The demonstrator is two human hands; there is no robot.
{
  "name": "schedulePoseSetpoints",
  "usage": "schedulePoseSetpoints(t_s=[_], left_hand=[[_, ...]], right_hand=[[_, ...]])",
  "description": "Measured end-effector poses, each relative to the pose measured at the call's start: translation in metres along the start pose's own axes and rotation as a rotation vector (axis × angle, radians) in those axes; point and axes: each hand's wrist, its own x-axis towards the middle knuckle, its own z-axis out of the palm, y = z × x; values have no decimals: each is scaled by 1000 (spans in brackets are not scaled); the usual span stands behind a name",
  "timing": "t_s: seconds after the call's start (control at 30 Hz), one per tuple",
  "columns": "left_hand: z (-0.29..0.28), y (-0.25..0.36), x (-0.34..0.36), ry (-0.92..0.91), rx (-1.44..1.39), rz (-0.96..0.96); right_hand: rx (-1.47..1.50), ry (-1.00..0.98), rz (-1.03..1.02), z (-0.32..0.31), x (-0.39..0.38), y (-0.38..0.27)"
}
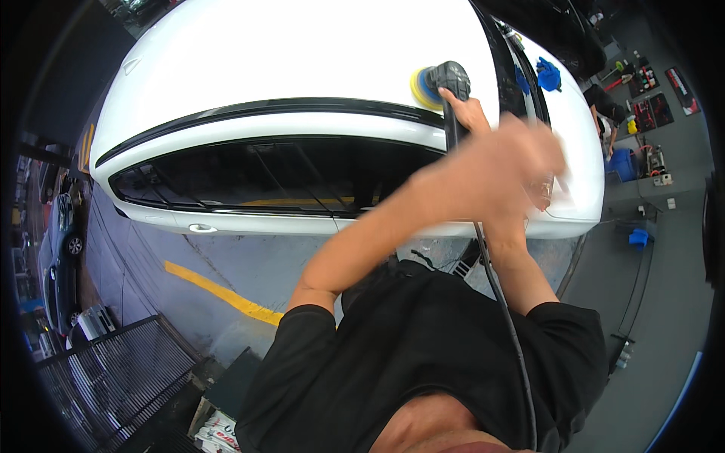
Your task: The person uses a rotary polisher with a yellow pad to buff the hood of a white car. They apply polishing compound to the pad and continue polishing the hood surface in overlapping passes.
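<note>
My right hand (468,113) grips a black polisher (451,80) with a blue and yellow pad (427,88) on the white car's roof (294,53), just above the black roof rail. A black cord (498,287) runs from the tool down over my body. My left hand (521,162) reaches across in front of my right forearm and is smeared by motion. A small reddish, see-through object (541,195) shows under it, too blurred to tell whether it is held. Blue cloths (548,74) lie farther right on the car.
The car's dark side windows (249,175) face me above a grey floor with a yellow line (219,291). A dark car (62,257) and a metal grille (113,377) are at left. At right, another person (604,113) is partly visible near detailing items (649,113) and a blue bin (621,164).
</note>
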Motion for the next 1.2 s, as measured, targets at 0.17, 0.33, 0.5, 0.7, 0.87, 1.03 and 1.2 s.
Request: schedulePoseSetpoints(t_s=[0.17,0.33,0.5,0.7,0.87,1.03,1.2], left_hand=[[43,-140,-23,231,141,-428],[16,-268,-69,243,335,-585],[-21,-329,-75,4,417,-670],[-74,-335,-88,85,368,-686],[-122,-328,-105,102,357,-768],[-145,-322,-111,170,340,-905],[-151,-314,-119,111,342,-946]], right_hand=[[67,143,-296,14,45,44],[-34,-14,-27,40,13,-55],[16,17,-28,46,-16,-119],[84,-103,-23,72,-16,-171],[99,-247,-73,89,-27,-201],[505,-350,-167,118,-34,-172],[873,-402,-159,133,-76,-163]])
